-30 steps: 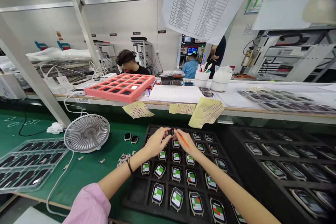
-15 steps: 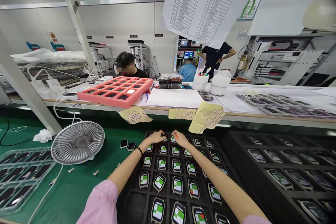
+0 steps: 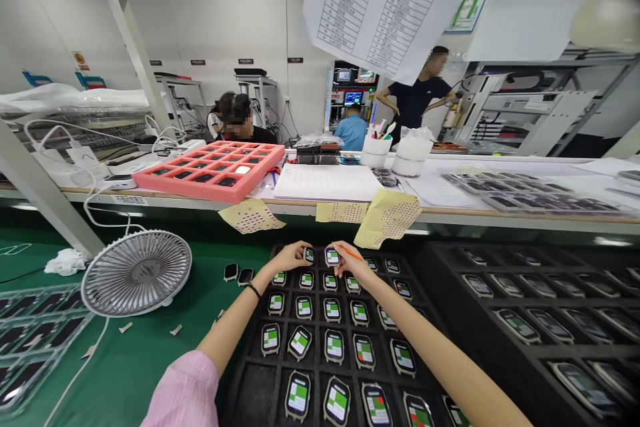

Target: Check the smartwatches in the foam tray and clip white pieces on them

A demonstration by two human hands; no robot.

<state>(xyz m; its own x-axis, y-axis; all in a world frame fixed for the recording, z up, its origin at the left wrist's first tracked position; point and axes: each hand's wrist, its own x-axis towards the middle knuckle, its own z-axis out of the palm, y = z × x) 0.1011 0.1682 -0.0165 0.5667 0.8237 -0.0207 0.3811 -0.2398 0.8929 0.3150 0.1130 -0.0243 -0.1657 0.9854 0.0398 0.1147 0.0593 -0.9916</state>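
Observation:
At the far edge of a black foam tray [image 3: 257,390], my left hand [image 3: 293,257] is closed on a watch [image 3: 309,255] with a lit green and white screen. My right hand [image 3: 349,259] pinches another lit watch [image 3: 332,256] beside it, and an orange stick [image 3: 351,253] lies across the same hand. The two watches are apart. Rows of watches with green and white screens, a few with red patches, lie in the tray's compartments below my hands. One compartment near the tray's left front holds no watch.
A second black tray of watches [image 3: 520,325] stands at the right. Left are a round fan [image 3: 137,273], two dark watches [image 3: 245,276] and a clear tray [image 3: 43,340]. Above, the shelf carries a pink foam tray [image 3: 210,170] and papers. People are behind the shelf.
Both hands have lifted slightly, each with a watch, and the right hand's watch now faces the camera. The whole view has shifted a little.

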